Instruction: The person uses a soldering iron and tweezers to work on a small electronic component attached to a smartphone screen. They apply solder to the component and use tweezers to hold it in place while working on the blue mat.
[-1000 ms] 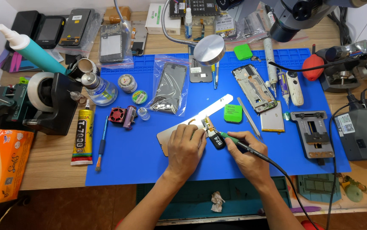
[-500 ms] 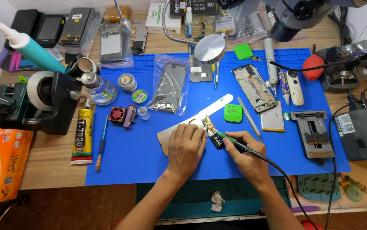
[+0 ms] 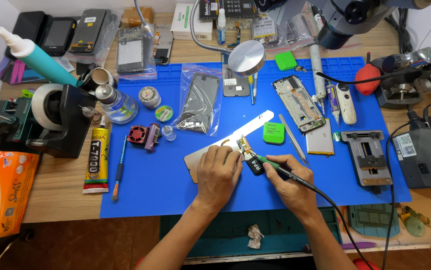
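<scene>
1. Nearest: right hand (image 3: 290, 182) clenched around a soldering iron (image 3: 275, 165) with a green collar, held like a pen, cable trailing off toward the near right edge of the bench (image 3: 60, 195).
2. Just left of it: left hand (image 3: 219, 172) pressed flat, palm down, pinning a small circuit board (image 3: 246, 146) onto a pale flat strip (image 3: 248, 127) on the blue mat (image 3: 155, 180). Not closed around anything; fingertips close to the iron's tip.
3. Small black block (image 3: 256, 166) lying between the two hands, touching the iron's shaft or just under it; cannot tell which.
4. Likely risk: hot tip so close to the left fingertips, so a slip of the board could mean a burn.
5. Another likely risk: cable dragging on the right wrist and pulling the tip off its spot, bridging or lifting neighbouring contacts.
6. Beyond the hands: green square pad (image 3: 274, 133), tweezers (image 3: 293, 139), and a bare battery (image 3: 320, 140) near enough that a stray swing of the iron could probably scorch it.
7. Further left: tube of glue (image 3: 97, 160) and a thin brush (image 3: 119, 167), well apart from the work.
8. Farthest: opened phone frame (image 3: 298, 102), round lamp head (image 3: 246, 58) on a bendy neck, bagged phone parts (image 3: 200, 102).
</scene>
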